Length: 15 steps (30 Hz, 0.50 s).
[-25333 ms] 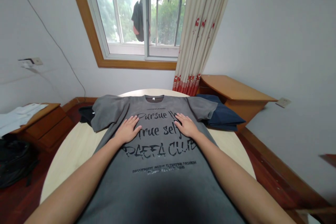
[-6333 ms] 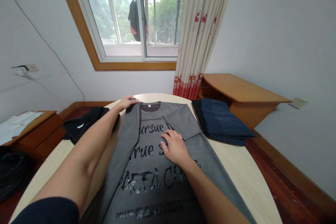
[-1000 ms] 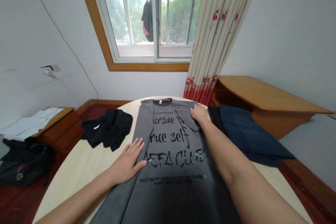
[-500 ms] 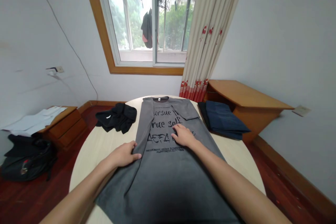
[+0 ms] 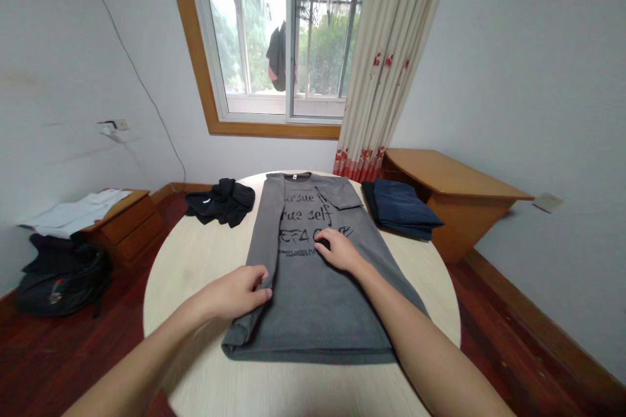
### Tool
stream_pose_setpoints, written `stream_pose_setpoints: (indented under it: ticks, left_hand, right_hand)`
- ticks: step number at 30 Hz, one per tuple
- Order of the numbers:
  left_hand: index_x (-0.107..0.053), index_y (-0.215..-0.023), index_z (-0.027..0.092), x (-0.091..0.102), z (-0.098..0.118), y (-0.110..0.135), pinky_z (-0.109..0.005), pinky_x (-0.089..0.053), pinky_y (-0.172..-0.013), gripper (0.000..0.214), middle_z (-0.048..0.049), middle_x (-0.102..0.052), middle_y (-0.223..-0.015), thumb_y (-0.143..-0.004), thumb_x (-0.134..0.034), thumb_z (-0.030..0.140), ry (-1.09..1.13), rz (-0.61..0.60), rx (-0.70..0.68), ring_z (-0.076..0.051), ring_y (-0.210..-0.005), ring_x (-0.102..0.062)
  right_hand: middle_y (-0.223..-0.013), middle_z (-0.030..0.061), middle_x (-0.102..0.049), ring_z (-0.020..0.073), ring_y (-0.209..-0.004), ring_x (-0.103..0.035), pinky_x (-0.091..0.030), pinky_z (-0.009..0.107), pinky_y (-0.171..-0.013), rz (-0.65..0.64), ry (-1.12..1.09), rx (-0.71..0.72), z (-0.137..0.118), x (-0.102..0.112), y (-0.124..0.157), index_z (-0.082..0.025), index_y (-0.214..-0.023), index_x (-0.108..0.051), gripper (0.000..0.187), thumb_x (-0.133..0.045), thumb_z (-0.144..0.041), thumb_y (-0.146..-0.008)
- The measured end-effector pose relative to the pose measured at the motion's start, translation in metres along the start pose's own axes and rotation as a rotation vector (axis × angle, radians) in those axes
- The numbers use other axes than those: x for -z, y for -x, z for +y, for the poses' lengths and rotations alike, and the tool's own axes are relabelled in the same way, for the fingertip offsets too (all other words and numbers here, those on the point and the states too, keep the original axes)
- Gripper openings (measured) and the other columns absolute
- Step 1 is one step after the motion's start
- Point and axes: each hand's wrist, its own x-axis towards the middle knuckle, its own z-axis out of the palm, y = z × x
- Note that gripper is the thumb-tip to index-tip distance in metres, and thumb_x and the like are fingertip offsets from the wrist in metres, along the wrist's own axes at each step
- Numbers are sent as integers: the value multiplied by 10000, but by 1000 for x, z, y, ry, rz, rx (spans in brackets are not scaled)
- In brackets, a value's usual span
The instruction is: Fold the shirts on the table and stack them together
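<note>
A grey T-shirt (image 5: 313, 293) with black lettering lies flat on the round pale wooden table (image 5: 195, 260), both sides folded inward into a long strip. My left hand (image 5: 238, 292) rests on the shirt's folded left edge near the hem, fingers curled and pinching the fold. My right hand (image 5: 336, 250) lies flat on the printed chest area, fingers together and stretched, pressing the cloth down.
A crumpled black garment (image 5: 222, 201) lies at the table's far left, and folded dark blue clothes (image 5: 402, 208) at the far right. A wooden desk (image 5: 450, 186) stands right, a low cabinet (image 5: 122, 221) with white cloth left, a black bag (image 5: 63, 277) on the floor.
The view has pulled back, so the shirt's hem now shows. My left hand slid down the folded left edge toward the hem. My right hand stays on the print.
</note>
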Motion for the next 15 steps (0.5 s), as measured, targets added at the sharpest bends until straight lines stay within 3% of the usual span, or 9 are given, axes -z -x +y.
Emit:
stream_pose_setpoints:
  ticks: [5,6,8,11,13,15]
  left_hand:
    - [-513,-856,218,-17,13,-4,-268,-407,-494,349,10,-612,-603,-862,-455,562,271,-262,63,-161,-498,-541]
    - [-527,-824,212,-19,10,-7,-272,-422,-509,370,-3,-622,-606,-883,-430,564,245,-231,51,-163,-512,-552]
    - [-570,-785,201,-22,0,-14,-301,-479,-607,394,-40,-666,-678,-921,-403,531,117,-20,-19,-185,-618,-609]
    - [-663,-1067,185,-30,-17,-22,-416,-491,-942,395,-125,-711,-1132,-943,-458,499,-84,292,-217,-271,-1061,-644]
    - [-563,-1349,200,-40,-27,-22,-504,-352,-1134,528,-139,-532,-1465,-950,-479,535,-177,287,-324,-316,-1352,-476]
    - [-413,-1504,228,-49,-34,-19,-562,-215,-1204,649,-113,-345,-1602,-963,-447,586,-255,179,-357,-329,-1480,-295]
  right_hand:
    - [-1028,103,-718,230,-984,-647,-478,371,-925,20,-76,56,9,-2,3,-165,-976,-698,125,-620,-220,-895]
    - [-1025,102,-719,232,-982,-650,-480,373,-924,22,-82,57,10,-1,4,-167,-973,-699,123,-621,-219,-893]
    - [-1025,101,-719,235,-986,-651,-480,375,-925,24,-86,56,9,-1,4,-168,-972,-699,121,-625,-214,-888]
    - [-1028,103,-718,239,-993,-649,-478,378,-927,23,-86,59,9,-1,4,-163,-971,-699,121,-629,-207,-883]
    - [-1027,104,-716,236,-990,-647,-478,377,-927,25,-89,61,9,-1,4,-160,-974,-697,122,-629,-204,-883]
    - [-1025,103,-714,231,-989,-645,-477,376,-929,28,-95,65,10,-2,4,-159,-977,-694,122,-628,-202,-883]
